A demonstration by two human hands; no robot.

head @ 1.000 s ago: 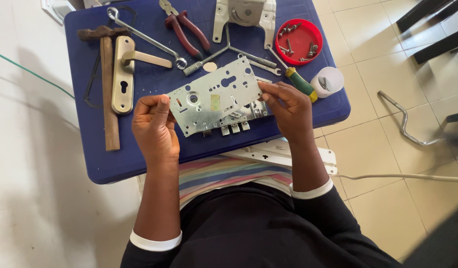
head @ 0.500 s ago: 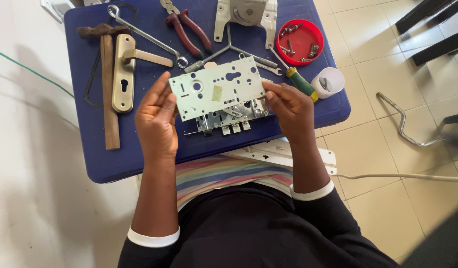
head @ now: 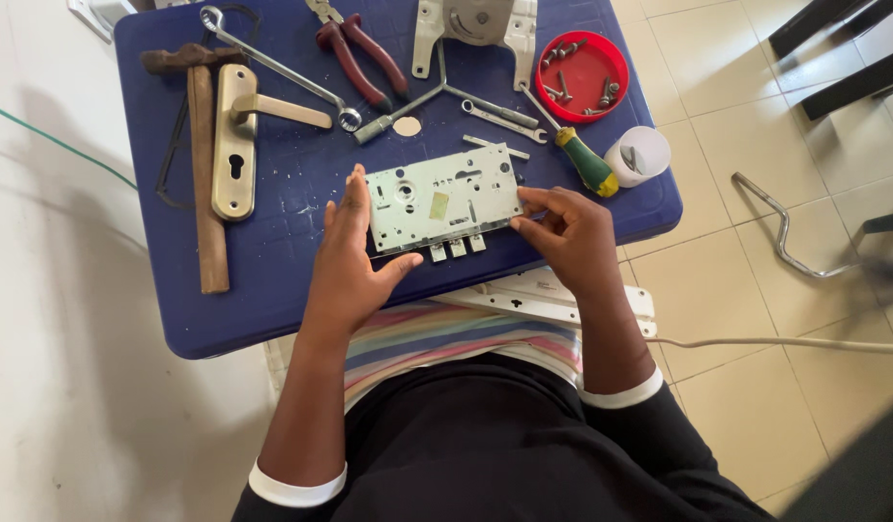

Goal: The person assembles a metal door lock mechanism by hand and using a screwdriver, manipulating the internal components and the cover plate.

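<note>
Head view showed a lock case [head: 442, 198], a pale metal plate with bolt tips along its near edge, lying flat near the middle of a blue table [head: 272, 309]. The left hand [head: 348, 253] stood at its left end, fingers straight and spread along the short edge, thumb reaching under the near corner; it pressed against the case rather than closing round it. The right hand [head: 567, 232] pinched the right end, fingertips on the edge and top face, so both ends were steadied at once.

Beyond the case lay a green-handled screwdriver [head: 582, 159], a red dish [head: 584, 75] of screws, a small white cup [head: 638, 155], red-handled pliers [head: 354, 53], a ring spanner [head: 272, 63], a brass door handle [head: 235, 140] and a wooden hammer [head: 203, 164]. A second metal housing [head: 475, 24] sat at the far edge.

To handle the case well, I judged it best kept flat on the table with even pressure from both ends, fingers kept off the bolt tips and the holes in the face. The loose screws and cup stood near the right hand, so any sideways slide there risked knocking them.
</note>
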